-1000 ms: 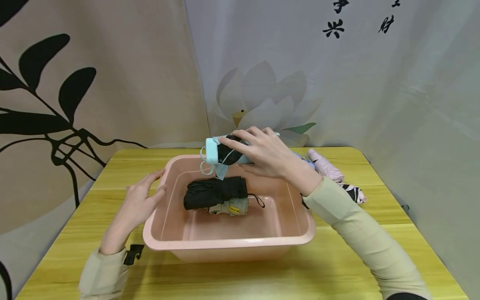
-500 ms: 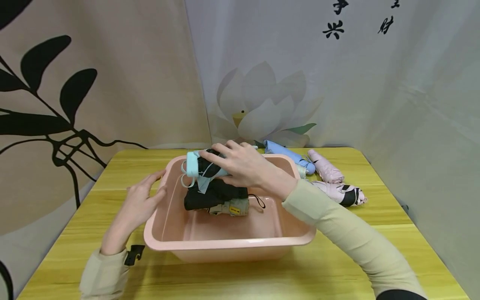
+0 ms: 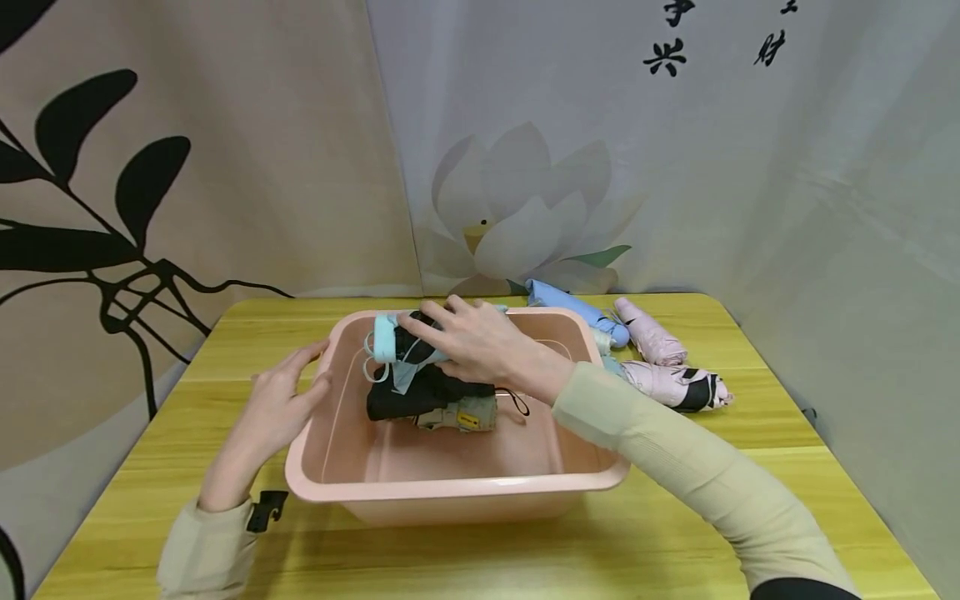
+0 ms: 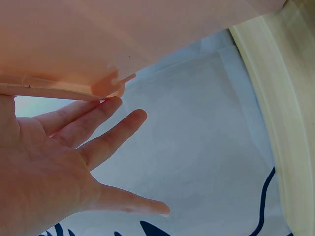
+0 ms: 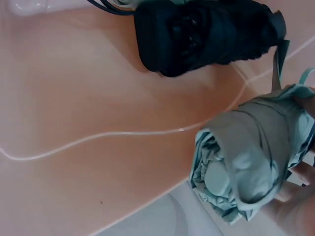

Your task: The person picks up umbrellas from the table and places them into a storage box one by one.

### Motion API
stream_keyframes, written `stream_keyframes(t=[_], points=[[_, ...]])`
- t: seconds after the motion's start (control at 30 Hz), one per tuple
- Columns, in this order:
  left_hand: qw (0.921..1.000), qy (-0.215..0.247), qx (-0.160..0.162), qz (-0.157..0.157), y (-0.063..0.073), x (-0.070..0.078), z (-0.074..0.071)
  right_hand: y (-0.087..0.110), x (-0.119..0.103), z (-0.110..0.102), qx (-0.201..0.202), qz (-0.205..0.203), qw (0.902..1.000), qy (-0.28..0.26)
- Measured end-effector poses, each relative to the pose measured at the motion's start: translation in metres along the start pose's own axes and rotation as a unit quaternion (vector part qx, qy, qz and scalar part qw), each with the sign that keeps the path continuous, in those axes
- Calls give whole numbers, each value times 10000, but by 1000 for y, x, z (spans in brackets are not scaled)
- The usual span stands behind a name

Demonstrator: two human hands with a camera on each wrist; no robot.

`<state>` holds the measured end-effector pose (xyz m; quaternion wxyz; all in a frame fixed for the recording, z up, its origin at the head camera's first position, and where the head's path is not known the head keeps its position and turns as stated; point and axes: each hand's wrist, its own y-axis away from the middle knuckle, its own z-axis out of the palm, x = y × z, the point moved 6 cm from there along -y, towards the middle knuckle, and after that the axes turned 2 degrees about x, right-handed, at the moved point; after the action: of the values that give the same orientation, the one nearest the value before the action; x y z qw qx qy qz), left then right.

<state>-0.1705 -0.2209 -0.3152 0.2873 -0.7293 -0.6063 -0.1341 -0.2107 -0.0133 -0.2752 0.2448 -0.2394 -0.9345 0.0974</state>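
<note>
In the head view my right hand [image 3: 483,343] grips a folded umbrella, light blue with a black band [image 3: 385,338], from above at the back left of a pink basin [image 3: 465,487]. The right wrist view shows its rolled light-blue fabric [image 5: 253,142], with the strap dangling. Below it inside the basin lies a black folded umbrella [image 3: 405,400], its cord loop trailing right. A beige folded umbrella [image 3: 476,412] with a yellow label is partly hidden under the black one. My left hand [image 3: 281,402] touches the basin's left rim, its fingers mostly straight in the left wrist view [image 4: 64,157].
Right of the basin, several folded umbrellas lie on the wooden table [image 3: 750,483]: a blue one [image 3: 573,310], a pale pink one [image 3: 651,332] and a pink-and-black one [image 3: 686,387]. A printed curtain [image 3: 300,167] hangs behind the table.
My right hand has brought the light-blue umbrella left and down, from above the basin's back rim to just over the black umbrella. The left hand has stayed at the rim.
</note>
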Motion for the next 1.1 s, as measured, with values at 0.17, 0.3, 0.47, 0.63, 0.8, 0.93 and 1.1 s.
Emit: stream_keyframes(t=[0.17, 0.3, 0.47, 0.63, 0.8, 0.93, 1.1], points=[[10000, 23, -14, -17, 0, 0, 0, 0, 0, 6, -97, -38, 9999, -43], [10000, 21, -28, -45, 0, 0, 1, 0, 0, 8, -111, -40, 9999, -53], [10000, 23, 12, -22, 1, 0, 0, -2, -1, 13, -260, -72, 9996, -57], [10000, 20, 30, -18, 1, 0, 0, -2, -3, 16, -430, -112, 9990, -26], [10000, -8, 37, -13, 0, -1, 0, -4, -5, 19, -641, -80, 9979, -53], [10000, 19, 25, 0, 0, -2, 1, -5, -7, 21, -694, -81, 9975, -132], [10000, 9, 33, 7, 0, -1, 1, -5, -8, 15, -347, -127, 9993, -49]])
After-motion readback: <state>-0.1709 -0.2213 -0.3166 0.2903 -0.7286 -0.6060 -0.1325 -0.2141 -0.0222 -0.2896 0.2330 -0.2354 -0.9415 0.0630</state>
